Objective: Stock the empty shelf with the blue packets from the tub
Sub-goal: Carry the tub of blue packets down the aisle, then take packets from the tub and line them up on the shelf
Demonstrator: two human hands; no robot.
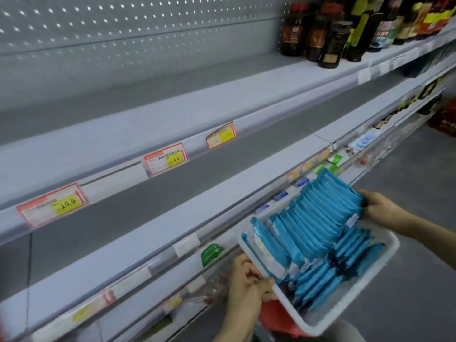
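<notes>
Nearest, the left hand [246, 280] gripped the near corner of the white tub [313, 322], fingers curled over its rim. Something red [274, 314] showed just beneath the tub. The tub was held tilted in front of the shelving, its left edge close to the lip of the empty shelf [172, 218], which ran long and bare to the left with open room above it up to the next board.

Inside the tub stood the blue packets [320, 218], on edge in one long row and a second, lower row beside it. The right hand [380, 208] clasped the far end of the long row, fingers curled on the last packet.

Price tags [165, 161] hung along the front edge of the upper shelf [123, 134]; dark bottles [320, 38] stood at its right end against the perforated back panel [98, 33]. A green tag [211, 253] hung below the empty shelf's lip, beside the left hand. Small goods [365, 141] on lower shelves were too blurred to name. Grey floor [419, 169] lay open to the right.
</notes>
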